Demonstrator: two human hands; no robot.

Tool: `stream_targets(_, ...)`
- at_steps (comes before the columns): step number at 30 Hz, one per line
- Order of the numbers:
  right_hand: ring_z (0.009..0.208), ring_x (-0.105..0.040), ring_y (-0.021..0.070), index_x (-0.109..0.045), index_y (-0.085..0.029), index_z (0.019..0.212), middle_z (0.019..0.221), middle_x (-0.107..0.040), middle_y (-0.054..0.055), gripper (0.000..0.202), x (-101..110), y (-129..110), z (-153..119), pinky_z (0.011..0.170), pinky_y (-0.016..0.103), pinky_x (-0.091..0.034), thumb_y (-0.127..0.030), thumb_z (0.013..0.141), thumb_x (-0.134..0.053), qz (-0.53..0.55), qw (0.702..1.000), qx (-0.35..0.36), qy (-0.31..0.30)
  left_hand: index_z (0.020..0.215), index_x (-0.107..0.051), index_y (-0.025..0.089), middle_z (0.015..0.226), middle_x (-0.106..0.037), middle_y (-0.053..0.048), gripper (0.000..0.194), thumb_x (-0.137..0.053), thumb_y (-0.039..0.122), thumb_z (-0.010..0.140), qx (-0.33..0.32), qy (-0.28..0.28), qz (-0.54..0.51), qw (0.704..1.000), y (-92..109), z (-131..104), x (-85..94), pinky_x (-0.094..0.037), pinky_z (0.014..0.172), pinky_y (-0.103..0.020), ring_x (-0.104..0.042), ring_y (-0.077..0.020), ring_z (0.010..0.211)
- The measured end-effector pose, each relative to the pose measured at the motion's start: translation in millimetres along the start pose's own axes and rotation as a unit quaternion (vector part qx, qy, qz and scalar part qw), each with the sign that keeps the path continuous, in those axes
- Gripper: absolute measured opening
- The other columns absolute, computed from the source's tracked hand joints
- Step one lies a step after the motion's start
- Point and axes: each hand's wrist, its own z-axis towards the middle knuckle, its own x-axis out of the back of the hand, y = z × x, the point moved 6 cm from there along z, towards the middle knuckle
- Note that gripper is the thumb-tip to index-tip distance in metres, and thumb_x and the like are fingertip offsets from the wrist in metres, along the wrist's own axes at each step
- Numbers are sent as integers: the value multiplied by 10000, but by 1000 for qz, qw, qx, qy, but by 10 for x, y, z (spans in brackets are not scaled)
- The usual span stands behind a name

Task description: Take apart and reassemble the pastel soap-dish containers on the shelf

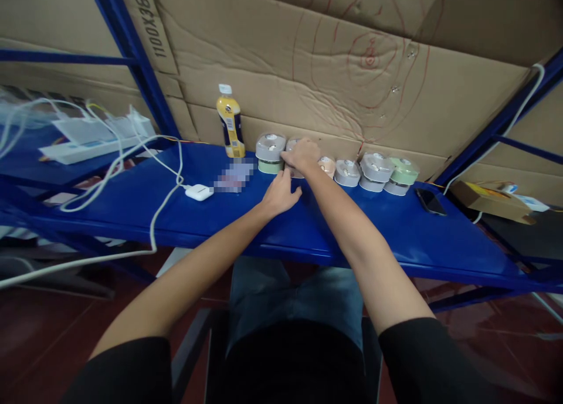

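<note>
Several small round-cornered cases with clear lids stand in a row at the back of the blue shelf. My right hand (303,155) is on a stack of cases (292,148) second from the left, its fingers curled over the top one. Just below and left, my left hand (280,194) touches the front of that stack, thumb apart from the fingers. Left of it stands a grey case on a green one (270,166). To the right are an orange case (326,166), a grey case (347,173), a grey stack (376,170) and a green-topped stack (403,172).
A yellow bottle (231,122) stands at the back left, with a white earphone case (199,192) and white cables nearby. A black phone (431,202) lies at the right. Cardboard (264,58) closes off the back of the blue shelf (299,231).
</note>
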Motion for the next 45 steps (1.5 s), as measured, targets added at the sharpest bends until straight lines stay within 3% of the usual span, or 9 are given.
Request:
stream_targets(4,1439,-632,486,-524,43,1564,1498,-655,372,912,158,165,-138,1171,587,-520,-544,909,-762,14,997,-77,22,1295,-568,165,1264,-701,-201,421,-743,237,919,3,8,-5,1000,6,1,27,-595,1103,-655,-726,-405,1212)
stream_targets(12,1411,-667,421,-505,-155,1612,1518,-693,198,803,601,878,-656,1174,570,-540,-569,943,-660,143,989,36,-8,1337,-573,179,1270,-750,-179,432,-688,474,1042,54,52,-202,976,-81,79,117,-614,1113,-556,-756,-328,1207)
stream_targets(15,1416,-666,371,-457,-140,1654,1585,-654,180,924,561,1112,-976,1224,528,-528,-495,847,-735,229,954,158,-112,1486,-511,186,1471,-696,-216,621,-721,534,1016,16,6,-277,961,-47,111,63,-580,1176,-550,-696,-343,1391)
stream_targets(19,1530,-586,384,-469,-185,1675,1682,-585,166,1082,424,1274,-1329,1312,549,-454,-473,713,-874,248,908,260,-216,1605,-471,209,1596,-627,-243,1036,-966,497,742,-59,-118,-261,956,78,24,-33,-533,1228,-602,-616,-405,1511)
stream_targets(23,1569,-561,384,-500,-234,1681,1716,-570,136,1088,337,1278,-1441,1341,536,-436,-460,705,-925,211,902,283,-250,1532,-574,228,1556,-668,-211,1050,-1026,491,621,-96,-180,-197,959,177,-109,-53,-518,1240,-629,-643,-430,1474)
stream_targets(30,1559,-553,439,-536,-230,1663,1686,-585,188,1090,294,1042,-1496,1304,648,-445,-672,748,-930,157,939,271,-145,1597,-505,197,1572,-650,-224,1184,-1037,531,593,-121,-172,-172,962,253,-150,-52,-502,1250,-619,-641,-451,1460)
stream_targets(34,1515,-602,421,-580,-221,1619,1649,-629,187,995,362,1129,-1452,1276,618,-479,-673,791,-896,172,945,257,-109,1621,-497,208,1578,-641,-217,1189,-1033,556,619,-123,-145,-165,968,241,-142,-19,-487,1257,-625,-632,-446,1460)
stream_targets(41,1218,-749,408,-593,-168,1583,1371,-780,191,924,575,1732,-1200,1106,604,-589,-722,870,-788,183,976,118,-24,1277,-843,296,1439,-665,-124,513,-869,612,874,-183,-162,-71,967,319,-213,-1,-443,1303,-628,-610,-407,1452)
stream_targets(45,1116,-766,390,-596,-177,1573,1265,-804,165,951,534,1790,-1166,1060,595,-608,-743,837,-801,192,977,90,-19,1240,-877,279,1454,-646,-132,494,-781,661,942,-179,-144,-81,970,294,-192,11,-435,1316,-614,-605,-406,1454)
